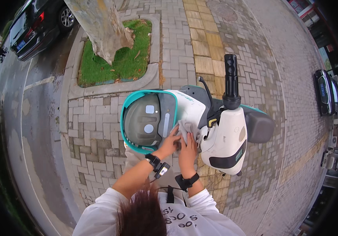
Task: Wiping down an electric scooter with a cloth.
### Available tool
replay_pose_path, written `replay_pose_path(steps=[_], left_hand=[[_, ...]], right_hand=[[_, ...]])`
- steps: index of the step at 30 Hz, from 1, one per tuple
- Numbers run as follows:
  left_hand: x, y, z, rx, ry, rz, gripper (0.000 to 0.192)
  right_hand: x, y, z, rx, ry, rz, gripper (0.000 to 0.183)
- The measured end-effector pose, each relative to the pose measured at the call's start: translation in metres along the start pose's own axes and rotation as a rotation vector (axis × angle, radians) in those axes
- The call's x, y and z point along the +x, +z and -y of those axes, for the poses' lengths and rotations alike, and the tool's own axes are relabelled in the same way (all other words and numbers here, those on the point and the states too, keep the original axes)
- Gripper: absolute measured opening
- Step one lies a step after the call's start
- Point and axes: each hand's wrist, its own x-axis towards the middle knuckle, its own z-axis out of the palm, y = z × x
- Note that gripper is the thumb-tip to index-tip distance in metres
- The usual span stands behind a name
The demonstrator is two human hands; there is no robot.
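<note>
A crumpled grey cloth [188, 129] lies bunched under both hands, against the white front body [191, 103] of an electric scooter, between its basket and handlebar cover. My left hand [170, 144] grips the cloth's left side, close to the teal-rimmed basket [124, 129]. The fingers of my right hand [188, 150] press and hold the cloth from the near side, beside the white handlebar cover [226, 138]. Inside the basket sits a grey-olive helmet [142, 118] with pale stickers. The scooter surface under the cloth is hidden.
A black handlebar grip [231, 79] and brake lever [205, 88] point away from me. Right of the cover is a grey saddle [259, 126]. Beyond stand a tree trunk [104, 29] in a curbed grass bed [140, 56] and a parked black car [39, 26]. Paving bricks [95, 124] surround the scooter.
</note>
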Motion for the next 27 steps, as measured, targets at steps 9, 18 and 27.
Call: replay_pose_path(steps=[9,18,27], left_hand=[[-0.069,0.02,0.021,0.146,-0.304,0.228,0.043],[-0.057,-0.097,-0.039,0.467,-0.067,-0.462,0.041],[-0.107,-0.109,0.021,0.646,-0.2,-0.623,0.042]], right_hand=[[-0.052,-0.014,-0.002,0.022,0.067,0.331,0.025],[0.053,0.033,0.065,0.344,-0.374,0.07,0.034],[0.047,0.086,0.096,0.182,-0.671,0.234,0.041]])
